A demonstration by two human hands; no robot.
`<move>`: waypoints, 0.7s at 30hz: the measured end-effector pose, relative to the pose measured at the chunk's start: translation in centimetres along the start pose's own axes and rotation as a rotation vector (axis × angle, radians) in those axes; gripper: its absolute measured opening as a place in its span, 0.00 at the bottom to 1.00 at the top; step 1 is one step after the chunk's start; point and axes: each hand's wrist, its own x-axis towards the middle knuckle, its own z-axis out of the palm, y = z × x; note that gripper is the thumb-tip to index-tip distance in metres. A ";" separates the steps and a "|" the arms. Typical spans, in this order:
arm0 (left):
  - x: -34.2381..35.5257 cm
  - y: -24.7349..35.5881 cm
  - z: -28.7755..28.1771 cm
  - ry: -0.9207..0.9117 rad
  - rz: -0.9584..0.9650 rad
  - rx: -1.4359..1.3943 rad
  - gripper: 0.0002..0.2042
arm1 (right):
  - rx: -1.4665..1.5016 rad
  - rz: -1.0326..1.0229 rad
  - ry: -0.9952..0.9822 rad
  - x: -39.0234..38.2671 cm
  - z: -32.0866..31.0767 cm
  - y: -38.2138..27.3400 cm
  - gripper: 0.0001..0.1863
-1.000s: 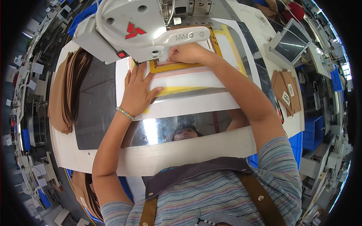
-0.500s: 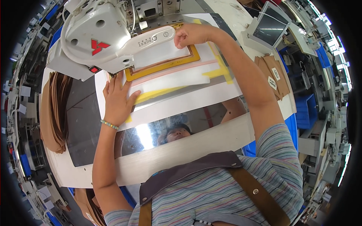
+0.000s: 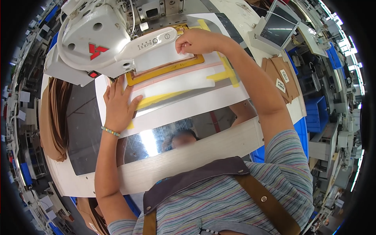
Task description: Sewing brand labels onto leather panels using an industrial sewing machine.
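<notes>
Left hand (image 3: 117,105) lay flat, right hand (image 3: 197,41) pinched the yellow template frame (image 3: 168,68) under the sewing machine head (image 3: 105,43); fingers seemed risked beneath its needle.

1. The left hand (image 3: 117,105) lies farther left on the white template sheet (image 3: 188,103) than a second ago, its fingers closer to the sewing machine head (image 3: 98,43).
2. The right hand (image 3: 197,41) now sits beside the machine arm's end, over the yellow frame (image 3: 168,69), higher in view than before.
3. The camera view has shifted: the machine head looms larger and lower, and the touchscreen panel (image 3: 278,27) comes into view upper right.
</notes>
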 end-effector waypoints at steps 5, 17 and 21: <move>-0.1 -0.4 0.4 0.043 -0.002 -0.009 0.28 | -0.261 -0.047 -0.023 0.1 2.0 -1.0 0.07; 0.0 -0.6 0.7 0.078 -0.001 -0.033 0.31 | -0.022 -0.043 0.079 4.3 2.0 -7.2 0.09; -0.5 -0.5 0.5 0.063 -0.043 -0.004 0.32 | 0.061 -0.024 -0.038 8.3 6.1 -9.8 0.10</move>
